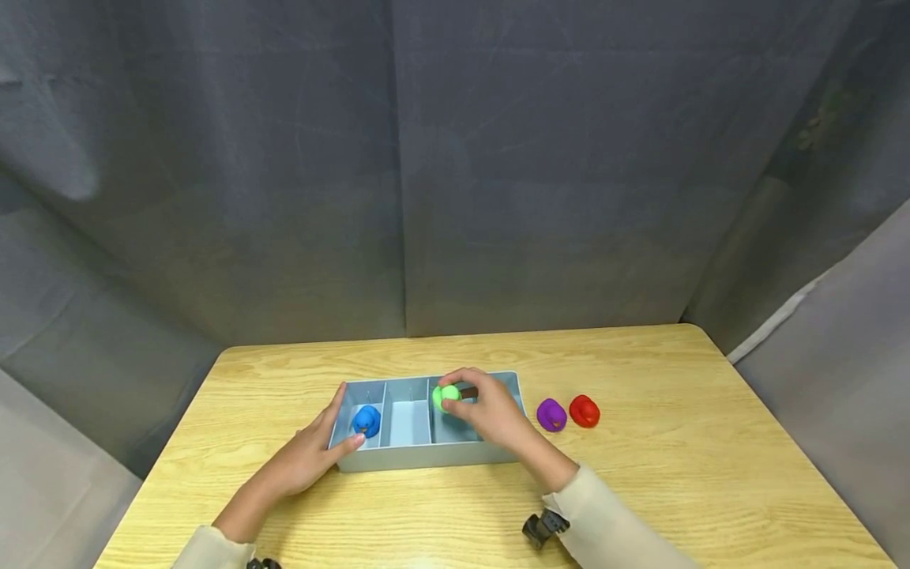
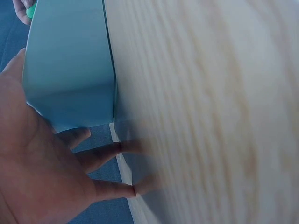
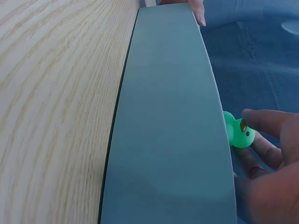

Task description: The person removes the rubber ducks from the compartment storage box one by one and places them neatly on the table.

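A grey-blue divided box (image 1: 419, 458) sits on the wooden table. My left hand (image 1: 306, 458) rests against its left end, thumb at the near rim and the other fingers straight and spread along the end wall, as the left wrist view shows. In the left compartment lies a blue toy duck (image 1: 366, 420). Between the thumb and fingers of my right hand (image 1: 494, 407) a green toy duck (image 1: 448, 395) is pinched, at the left side of the right compartment. The right wrist view shows the green duck (image 3: 240, 131) above the box's rim, its lower part hidden.
Right of the box, a purple toy duck (image 1: 551, 415) and a red toy duck (image 1: 584, 411) lie side by side on the table (image 1: 682, 474). Behind the table's far edge hangs a grey curtain (image 1: 498, 197). A small dark brown patch shows beside the green duck.
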Action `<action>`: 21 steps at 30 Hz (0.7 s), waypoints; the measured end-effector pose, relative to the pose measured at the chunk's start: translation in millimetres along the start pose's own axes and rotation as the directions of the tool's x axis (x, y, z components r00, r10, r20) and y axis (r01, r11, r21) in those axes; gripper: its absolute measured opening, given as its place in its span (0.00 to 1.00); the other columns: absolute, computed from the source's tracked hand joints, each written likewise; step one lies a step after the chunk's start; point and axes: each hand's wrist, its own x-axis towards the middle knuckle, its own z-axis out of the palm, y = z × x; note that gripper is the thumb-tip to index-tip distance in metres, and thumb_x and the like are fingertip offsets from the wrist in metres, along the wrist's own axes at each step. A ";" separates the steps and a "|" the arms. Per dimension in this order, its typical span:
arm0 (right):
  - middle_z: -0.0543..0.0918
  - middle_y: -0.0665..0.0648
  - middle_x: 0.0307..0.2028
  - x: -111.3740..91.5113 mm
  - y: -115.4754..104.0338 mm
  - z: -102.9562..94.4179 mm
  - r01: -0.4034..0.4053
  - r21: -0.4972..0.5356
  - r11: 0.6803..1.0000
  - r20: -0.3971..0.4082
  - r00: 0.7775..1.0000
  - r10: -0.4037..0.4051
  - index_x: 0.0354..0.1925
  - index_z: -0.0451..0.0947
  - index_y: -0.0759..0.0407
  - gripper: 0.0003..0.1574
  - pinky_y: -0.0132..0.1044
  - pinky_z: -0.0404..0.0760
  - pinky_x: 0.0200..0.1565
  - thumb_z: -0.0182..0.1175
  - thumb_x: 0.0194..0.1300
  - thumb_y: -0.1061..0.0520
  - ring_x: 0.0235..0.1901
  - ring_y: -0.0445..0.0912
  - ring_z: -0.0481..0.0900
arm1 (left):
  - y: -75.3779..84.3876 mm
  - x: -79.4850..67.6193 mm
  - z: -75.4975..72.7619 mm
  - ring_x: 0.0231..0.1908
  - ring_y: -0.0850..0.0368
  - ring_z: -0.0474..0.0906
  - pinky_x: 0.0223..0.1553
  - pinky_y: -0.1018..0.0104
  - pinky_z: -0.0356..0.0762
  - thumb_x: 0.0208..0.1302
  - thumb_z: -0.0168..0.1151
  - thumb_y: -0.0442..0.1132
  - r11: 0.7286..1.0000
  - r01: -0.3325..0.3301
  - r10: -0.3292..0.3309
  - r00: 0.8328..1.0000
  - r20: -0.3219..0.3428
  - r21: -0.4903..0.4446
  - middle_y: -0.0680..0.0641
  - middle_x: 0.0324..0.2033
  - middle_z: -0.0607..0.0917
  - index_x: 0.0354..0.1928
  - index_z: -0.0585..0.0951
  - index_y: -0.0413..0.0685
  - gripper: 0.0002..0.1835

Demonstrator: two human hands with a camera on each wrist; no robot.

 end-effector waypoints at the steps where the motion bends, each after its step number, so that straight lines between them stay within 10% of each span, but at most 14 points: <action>1: 0.84 0.55 0.55 -0.2 0.1 -1.2 0.004 0.001 1.000 -0.002 1.000 -0.004 0.50 0.85 0.53 0.15 0.40 0.85 0.44 0.71 0.65 0.61 0.50 0.56 0.84 | 0.0 -0.1 -0.1 0.76 0.28 0.52 0.66 0.17 0.43 0.77 0.49 0.65 1.000 -0.001 0.001 1.000 -0.002 0.002 0.43 0.82 0.43 0.81 0.28 0.72 0.48; 21: 0.86 0.54 0.50 -12.5 3.1 -37.4 -0.023 -0.006 1.000 -0.060 0.998 0.023 0.53 0.85 0.52 0.19 0.42 0.87 0.46 0.73 0.64 0.61 0.49 0.55 0.85 | 0.4 -0.3 -1.3 0.76 0.28 0.51 0.66 0.18 0.45 0.77 0.48 0.66 1.000 0.005 -0.005 1.000 -0.002 0.000 0.43 0.82 0.43 0.81 0.28 0.73 0.48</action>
